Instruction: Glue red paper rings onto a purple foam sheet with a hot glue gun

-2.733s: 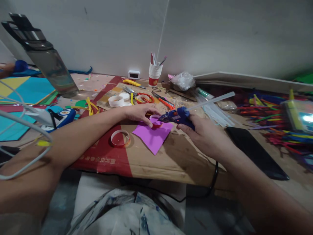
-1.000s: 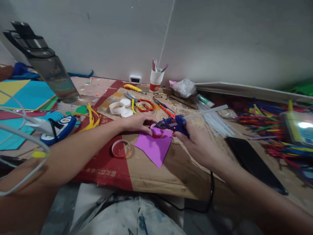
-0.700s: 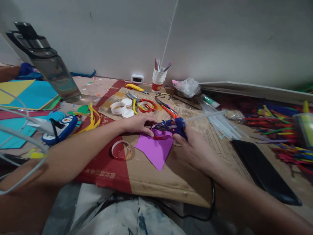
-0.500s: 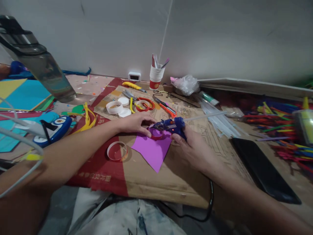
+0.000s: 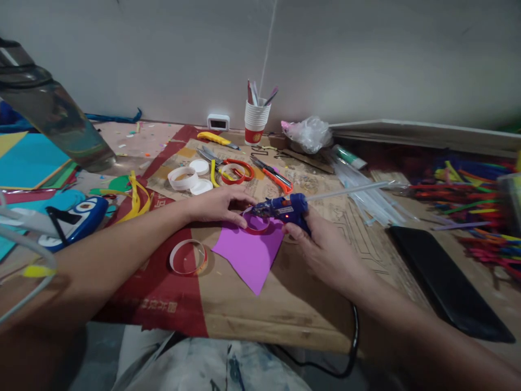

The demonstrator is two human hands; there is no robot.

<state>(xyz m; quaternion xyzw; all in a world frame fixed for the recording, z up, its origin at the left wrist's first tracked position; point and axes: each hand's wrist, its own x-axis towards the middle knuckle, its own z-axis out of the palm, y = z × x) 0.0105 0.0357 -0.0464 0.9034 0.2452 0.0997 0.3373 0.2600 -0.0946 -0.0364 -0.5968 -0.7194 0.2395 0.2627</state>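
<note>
A blue hot glue gun (image 5: 287, 208) is gripped in my right hand (image 5: 321, 239), its small red light lit and a long clear glue stick (image 5: 348, 191) jutting from its back. Its nozzle points left, at the rim of a red ring (image 5: 255, 230). That ring stands on edge on a piece of purple sheet (image 5: 254, 255) cut to a point at the near end. My left hand (image 5: 222, 208) curls round the ring's far left side, thumb against it; some fingertips are hidden behind the ring and nozzle. A second ring (image 5: 188, 257), pale with a red band, lies left of the purple sheet.
Behind my hands lie white rings and discs (image 5: 200, 187), scissors (image 5: 238, 171), a yellow cutter (image 5: 218, 140) and an orange cutter (image 5: 272, 176). A paper cup (image 5: 256, 122) holds pens. Spare glue sticks (image 5: 366, 201) and a black case (image 5: 443, 279) are right; a bottle (image 5: 61, 117) stands left.
The whole view has shifted slightly, with the things on the table appearing a little further left. Both hands, the ring and the glue gun keep nearly the same positions relative to one another.
</note>
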